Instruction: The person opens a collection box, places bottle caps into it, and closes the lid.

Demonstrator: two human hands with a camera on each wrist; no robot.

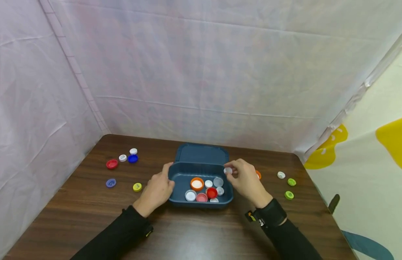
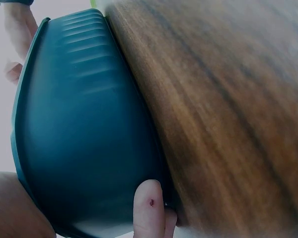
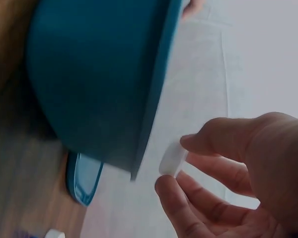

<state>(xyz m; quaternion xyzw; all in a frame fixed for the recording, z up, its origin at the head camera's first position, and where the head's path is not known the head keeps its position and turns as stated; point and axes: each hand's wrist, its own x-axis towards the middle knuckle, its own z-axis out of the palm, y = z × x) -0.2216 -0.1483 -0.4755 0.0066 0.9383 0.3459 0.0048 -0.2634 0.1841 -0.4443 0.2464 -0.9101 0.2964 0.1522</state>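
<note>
A dark blue plastic box (image 1: 201, 204) stands on the table with its lid (image 1: 202, 153) swung back behind it. Inside lie several bottle caps, among them an orange-rimmed cap (image 1: 197, 184), a red cap (image 1: 212, 193) and a pink cap (image 1: 202, 197). My left hand (image 1: 157, 189) holds the box by its left side; in the left wrist view a fingertip (image 2: 150, 206) lies against the outer wall. Over the box's right rim, my right hand (image 1: 248, 180) pinches a small white cap (image 3: 173, 157) between thumb and fingertips.
Left of the box, on the wooden table (image 1: 201, 234), lie a red cap (image 1: 111, 164), a blue cap (image 1: 133, 159), a yellow cap (image 1: 137, 187) and others. On the right are a white cap (image 1: 281, 175) and green caps (image 1: 289, 195). A white curtain (image 1: 201, 72) hangs behind.
</note>
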